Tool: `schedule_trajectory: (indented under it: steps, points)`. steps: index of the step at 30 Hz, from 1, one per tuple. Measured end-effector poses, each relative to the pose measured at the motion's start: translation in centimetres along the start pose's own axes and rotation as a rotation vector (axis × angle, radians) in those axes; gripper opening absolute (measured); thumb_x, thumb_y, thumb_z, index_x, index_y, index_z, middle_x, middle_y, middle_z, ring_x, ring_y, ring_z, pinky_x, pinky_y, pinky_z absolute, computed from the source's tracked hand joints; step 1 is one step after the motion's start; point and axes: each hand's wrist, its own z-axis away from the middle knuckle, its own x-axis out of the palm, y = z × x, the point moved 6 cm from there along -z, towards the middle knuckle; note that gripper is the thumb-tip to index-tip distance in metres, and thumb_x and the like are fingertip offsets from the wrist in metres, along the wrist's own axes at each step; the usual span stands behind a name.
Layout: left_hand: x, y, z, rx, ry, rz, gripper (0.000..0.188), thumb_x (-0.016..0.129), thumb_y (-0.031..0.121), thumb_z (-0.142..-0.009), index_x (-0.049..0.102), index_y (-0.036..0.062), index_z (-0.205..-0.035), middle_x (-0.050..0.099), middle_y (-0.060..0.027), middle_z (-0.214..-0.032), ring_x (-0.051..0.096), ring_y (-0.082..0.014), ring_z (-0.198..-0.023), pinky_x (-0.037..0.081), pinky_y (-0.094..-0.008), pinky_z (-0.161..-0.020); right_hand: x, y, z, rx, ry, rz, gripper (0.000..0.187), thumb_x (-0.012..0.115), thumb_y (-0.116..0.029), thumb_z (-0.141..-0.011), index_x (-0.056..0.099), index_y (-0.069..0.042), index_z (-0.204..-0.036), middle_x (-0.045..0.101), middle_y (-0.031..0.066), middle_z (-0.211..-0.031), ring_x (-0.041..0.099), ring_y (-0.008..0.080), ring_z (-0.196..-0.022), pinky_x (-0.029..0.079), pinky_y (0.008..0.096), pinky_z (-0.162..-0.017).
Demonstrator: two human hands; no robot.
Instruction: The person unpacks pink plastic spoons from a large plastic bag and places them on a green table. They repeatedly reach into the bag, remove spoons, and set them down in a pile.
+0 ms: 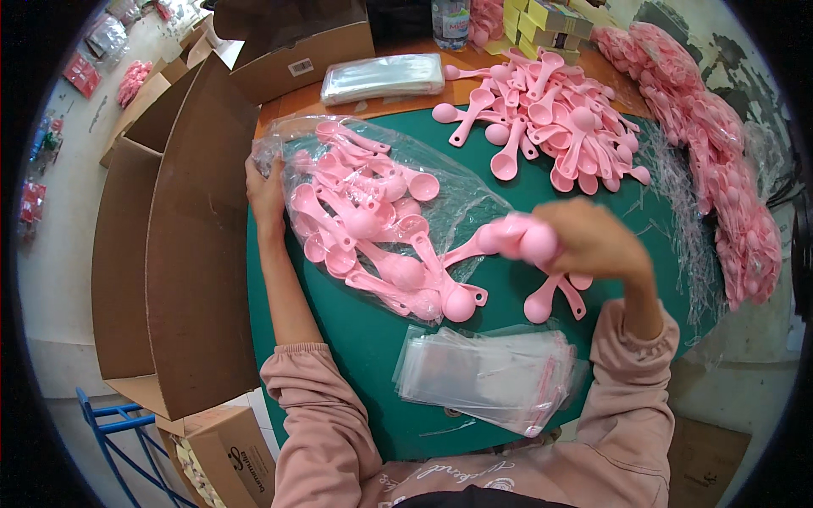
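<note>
A large clear plastic bag [423, 146] lies on the green table mat, with pink measuring spoons [362, 222] in and on it. My left hand [268, 196] grips the bag's far-left edge, its fingers partly hidden by the plastic. To the right of the bag, my right hand [598, 240] is closed around several pink scoop-ended spoons [518, 237], smeared by motion. Just below that hand, a few loose spoons [542, 303] rest on the mat. A heap of the same spoons [563, 118] sits at the far right.
Flat clear bags [483, 372] lie near my body, and another stack [383, 78] at the back. An open cardboard box [199, 237] stands left. Bagged pink items [707, 144] line the right edge. A bottle [450, 24] and yellow boxes [546, 25] stand behind.
</note>
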Motion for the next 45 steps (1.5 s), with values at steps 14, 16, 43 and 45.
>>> schedule_trajectory:
  steps: [14, 16, 43, 45]
  points:
    - [-0.1, 0.8, 0.2, 0.024, 0.03, -0.083, 0.045, 0.057, 0.02, -0.08, 0.044, -0.0015, -0.116, 0.052, -0.0175, -0.112, 0.05, -0.025, -0.104, 0.037, -0.0318, -0.088, -4.1, -1.5, -4.7, -0.271, 0.187, -0.134, 0.04, 0.067, -0.02, -0.069, 0.053, -0.006, -0.104, 0.054, 0.0109, -0.099, 0.052, 0.0239, -0.094, 0.04, 0.0342, -0.082]
    - [-0.7, -0.1, -0.2, 0.026, 0.035, -0.069, 0.045, 0.057, 0.021, -0.079, 0.044, -0.0017, -0.116, 0.052, -0.0178, -0.112, 0.05, -0.0255, -0.104, 0.037, -0.032, -0.088, 1.1, -5.5, -3.7, -0.331, 0.107, 0.015, 0.043, 0.068, -0.028, -0.069, 0.053, -0.002, -0.099, 0.051, 0.013, -0.102, 0.049, 0.0258, -0.095, 0.04, 0.036, -0.081]
    - [0.8, 1.1, 0.0, 0.039, 0.005, -0.023, 0.044, 0.058, 0.021, -0.079, 0.046, -0.0035, -0.114, 0.054, -0.0181, -0.109, 0.051, -0.0258, -0.1, 0.038, -0.0327, -0.086, 0.3, 5.1, 3.5, 0.4, 0.191, 0.25, 0.029, 0.064, -0.019, -0.064, 0.047, -0.002, -0.081, 0.055, 0.0176, -0.079, 0.053, 0.0358, -0.075, 0.041, 0.0442, -0.063]
    - [0.8, 1.0, 0.2, 0.036, 0.007, -0.056, 0.044, 0.058, 0.021, -0.079, 0.046, -0.0033, -0.114, 0.054, -0.0179, -0.109, 0.051, -0.0259, -0.1, 0.038, -0.0326, -0.086, 1.2, 5.2, 3.5, 0.41, 0.122, 0.055, 0.029, 0.062, -0.019, -0.064, 0.046, -0.001, -0.08, 0.056, 0.0184, -0.08, 0.053, 0.0367, -0.077, 0.042, 0.0448, -0.064]
